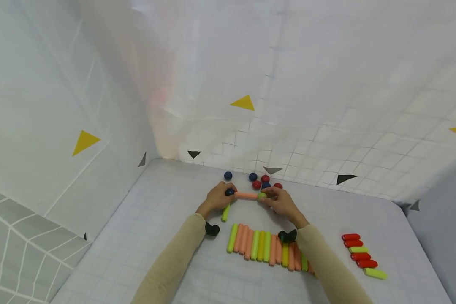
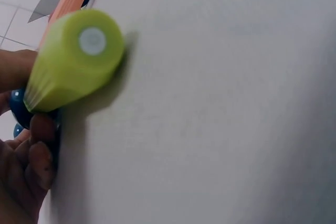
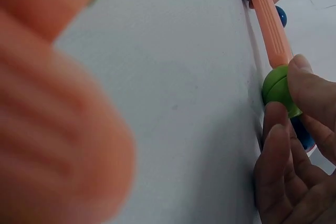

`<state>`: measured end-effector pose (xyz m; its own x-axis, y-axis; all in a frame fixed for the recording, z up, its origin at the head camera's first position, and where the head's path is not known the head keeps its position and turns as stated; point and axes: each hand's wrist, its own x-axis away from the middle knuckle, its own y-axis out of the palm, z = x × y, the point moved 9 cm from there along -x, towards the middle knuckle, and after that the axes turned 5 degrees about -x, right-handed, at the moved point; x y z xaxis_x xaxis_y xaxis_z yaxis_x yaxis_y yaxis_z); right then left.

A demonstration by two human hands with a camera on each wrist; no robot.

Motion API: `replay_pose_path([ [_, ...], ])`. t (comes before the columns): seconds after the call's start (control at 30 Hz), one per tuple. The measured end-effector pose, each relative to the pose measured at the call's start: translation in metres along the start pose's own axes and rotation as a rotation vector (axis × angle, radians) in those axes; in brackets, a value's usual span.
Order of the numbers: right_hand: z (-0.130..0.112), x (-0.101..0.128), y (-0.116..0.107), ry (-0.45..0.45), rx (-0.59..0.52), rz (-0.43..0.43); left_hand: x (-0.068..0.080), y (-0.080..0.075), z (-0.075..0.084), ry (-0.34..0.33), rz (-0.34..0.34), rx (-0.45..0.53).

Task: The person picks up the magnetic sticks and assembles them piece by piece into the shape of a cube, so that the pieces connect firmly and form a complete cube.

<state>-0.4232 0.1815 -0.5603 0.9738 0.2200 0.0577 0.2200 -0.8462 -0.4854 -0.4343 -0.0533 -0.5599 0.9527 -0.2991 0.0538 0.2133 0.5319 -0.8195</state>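
Observation:
My left hand (image 1: pixel 215 197) grips a dark blue ball (image 1: pixel 229 192). An orange rod (image 1: pixel 246 196) reaches from that ball to a green ball (image 3: pixel 278 86) at its right end. Thumb and fingers of my right hand (image 1: pixel 281 202) pinch the green ball. A yellow-green rod (image 1: pixel 226 213) runs from the blue ball toward the person, its round end with a pale centre large in the left wrist view. In the right wrist view, the orange rod lies in line between the two hands.
Behind the hands lie several loose balls, red (image 1: pixel 256 185) and blue (image 1: pixel 228 175), near the back wall. A row of orange, yellow and green rods (image 1: pixel 262 245) lies in front, partly under the right forearm. Short red and green rods (image 1: pixel 359 256) lie at right.

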Motion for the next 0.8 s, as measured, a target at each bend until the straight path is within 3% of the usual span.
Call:
replay_pose_path([
  [0.23,0.004,0.008,-0.003,0.068,-0.035,0.038,-0.001,0.001,0.000,-0.004,-0.007,0.005],
  [0.4,0.000,0.018,0.001,0.132,0.013,0.059,-0.002,-0.001,0.000,-0.008,-0.010,0.001],
  [0.63,-0.038,0.042,0.045,-0.006,0.136,-0.104,-0.004,-0.002,-0.002,-0.008,-0.010,0.013],
  [0.8,-0.062,0.059,0.078,-0.082,0.279,-0.149,-0.005,-0.004,-0.002,0.013,-0.003,0.031],
])
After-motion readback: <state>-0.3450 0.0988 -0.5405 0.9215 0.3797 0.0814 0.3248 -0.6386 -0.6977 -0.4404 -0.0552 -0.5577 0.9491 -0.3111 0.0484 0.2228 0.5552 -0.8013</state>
